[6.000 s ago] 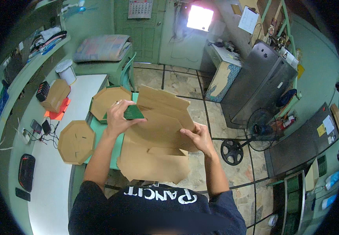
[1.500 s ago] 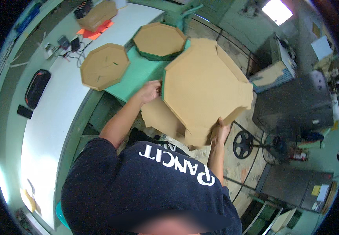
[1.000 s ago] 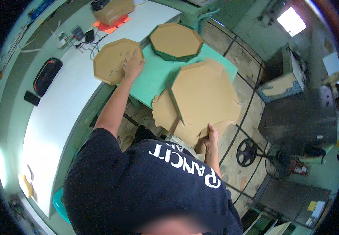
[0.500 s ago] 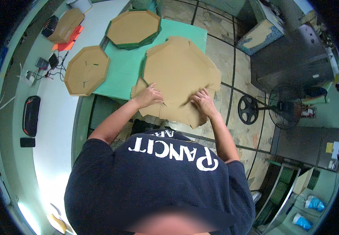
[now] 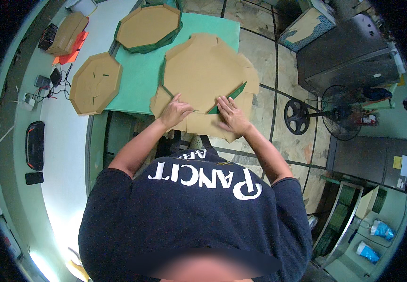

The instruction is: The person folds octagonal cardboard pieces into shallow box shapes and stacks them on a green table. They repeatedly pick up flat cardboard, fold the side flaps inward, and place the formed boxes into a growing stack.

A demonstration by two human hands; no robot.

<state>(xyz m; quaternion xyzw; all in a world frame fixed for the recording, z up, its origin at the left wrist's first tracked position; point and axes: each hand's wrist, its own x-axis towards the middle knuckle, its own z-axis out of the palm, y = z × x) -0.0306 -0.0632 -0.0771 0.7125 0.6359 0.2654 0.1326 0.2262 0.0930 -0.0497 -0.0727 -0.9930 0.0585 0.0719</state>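
Note:
A large brown cardboard blank (image 5: 202, 68) with many sides and loose flaps lies over the near right part of the green table, jutting past its edge. My left hand (image 5: 175, 114) grips its near left corner, fingers along a raised flap and thumb near the front fold. My right hand (image 5: 232, 115) lies with stretched fingers against the near right flap, pressing on it. That flap's green outer face (image 5: 236, 91) shows beyond my fingers, standing up at a slant. Folded creases along the left side show a thin green edge.
Finished-looking octagonal trays (image 5: 149, 27) with green sides sit at the far left of the green table (image 5: 135, 89). Another brown octagonal tray (image 5: 96, 84) with small green slivers lies on the white counter (image 5: 67, 155). A black fan (image 5: 340, 113) stands on the right.
My right hand has flattened onto the near right flap, whose green face now shows upright. My left hand stays at the near left corner. The whole view has shifted slightly.

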